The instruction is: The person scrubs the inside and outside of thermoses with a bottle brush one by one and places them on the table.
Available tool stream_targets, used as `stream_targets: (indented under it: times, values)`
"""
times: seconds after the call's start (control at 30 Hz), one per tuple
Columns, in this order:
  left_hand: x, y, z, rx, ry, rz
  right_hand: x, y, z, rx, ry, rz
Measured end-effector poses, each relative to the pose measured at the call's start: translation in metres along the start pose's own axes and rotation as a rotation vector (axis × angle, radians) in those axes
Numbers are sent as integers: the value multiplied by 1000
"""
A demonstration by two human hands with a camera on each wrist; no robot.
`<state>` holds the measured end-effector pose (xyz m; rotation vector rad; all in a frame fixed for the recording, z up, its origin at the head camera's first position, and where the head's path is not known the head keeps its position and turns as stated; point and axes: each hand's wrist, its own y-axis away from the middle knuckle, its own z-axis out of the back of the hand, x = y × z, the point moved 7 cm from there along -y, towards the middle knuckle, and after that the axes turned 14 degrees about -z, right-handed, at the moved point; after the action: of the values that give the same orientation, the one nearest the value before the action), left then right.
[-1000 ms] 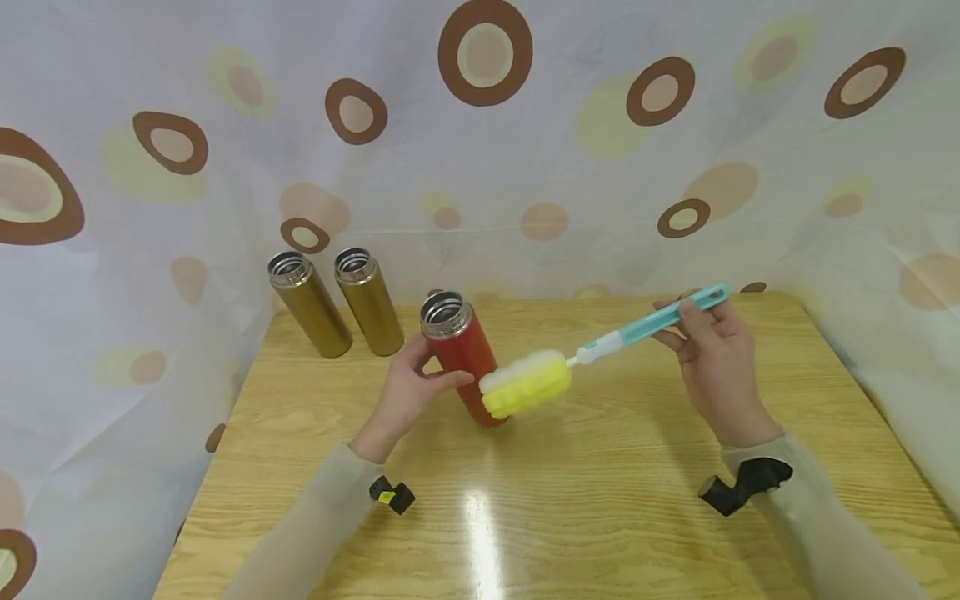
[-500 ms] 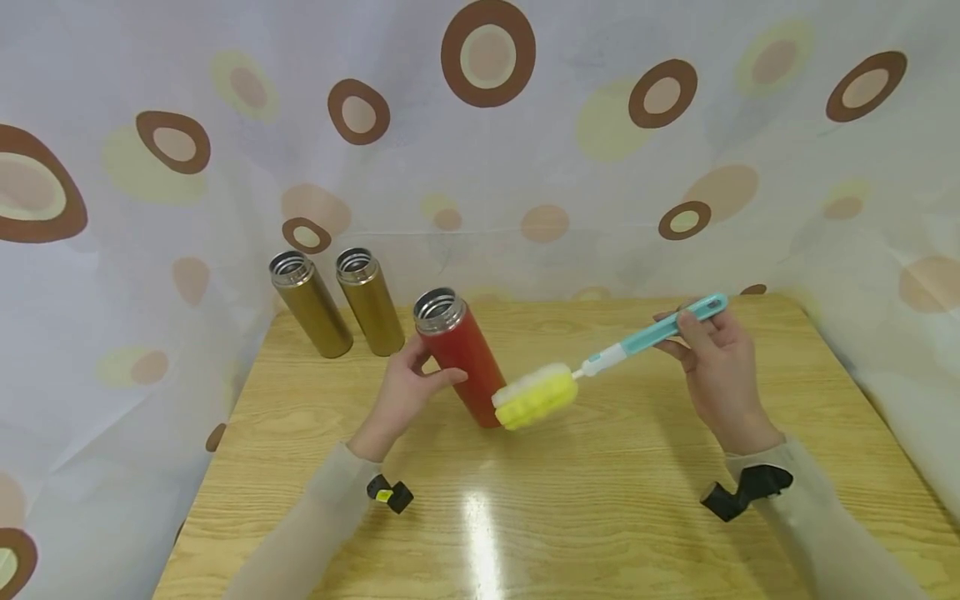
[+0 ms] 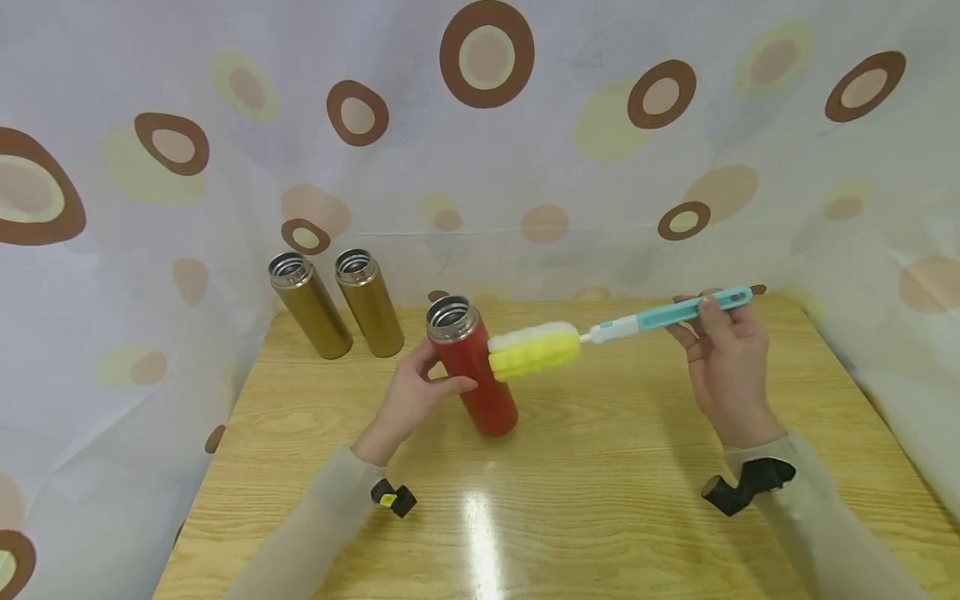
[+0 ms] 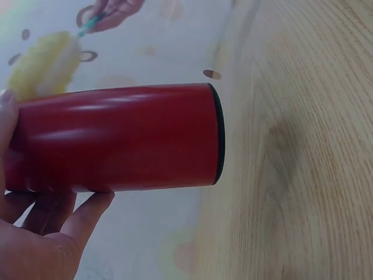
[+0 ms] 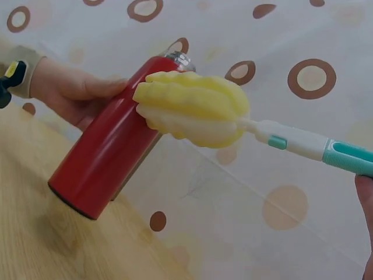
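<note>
My left hand point(image 3: 411, 398) grips a red vacuum flask point(image 3: 491, 408) around its side, thumb across the front. The flask has a bare steel mouth without a lid and leans a little. Its black-edged base hangs over the table in the left wrist view, with a shadow below. My right hand point(image 3: 726, 367) pinches the turquoise handle of a bottle brush point(image 3: 663, 317). The brush's yellow and white sponge head point(image 5: 192, 108) lies against the flask's upper side in the right wrist view, outside the mouth.
Two gold flasks point(image 3: 311, 312), also lidless, stand upright side by side at the back left of the wooden table point(image 3: 600, 517). A patterned curtain point(image 3: 570, 167) hangs close behind the table and along both sides.
The sponge head first slid down along the flask, then came back up and levelled out. The right hand shifted slightly right. The flask tilted left, then came back a little more upright.
</note>
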<state>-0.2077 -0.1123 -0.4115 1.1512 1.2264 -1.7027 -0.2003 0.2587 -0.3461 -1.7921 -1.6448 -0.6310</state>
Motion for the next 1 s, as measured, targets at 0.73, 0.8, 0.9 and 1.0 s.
stream_targets:
  times: [0.73, 0.8, 0.9, 1.0]
  values:
    - [-4, 0, 4, -46, 3, -7, -3, -1, 1, 30, 25, -35]
    - [-5, 0, 6, -55, -9, -9, -4, 0, 5, 17, 65, -47]
    - [-5, 1, 8, -57, -20, -7, -6, 1, 7, 25, 105, -57]
    - [-4, 1, 8, -49, -22, 1, -6, 0, 3, 79, 93, -71]
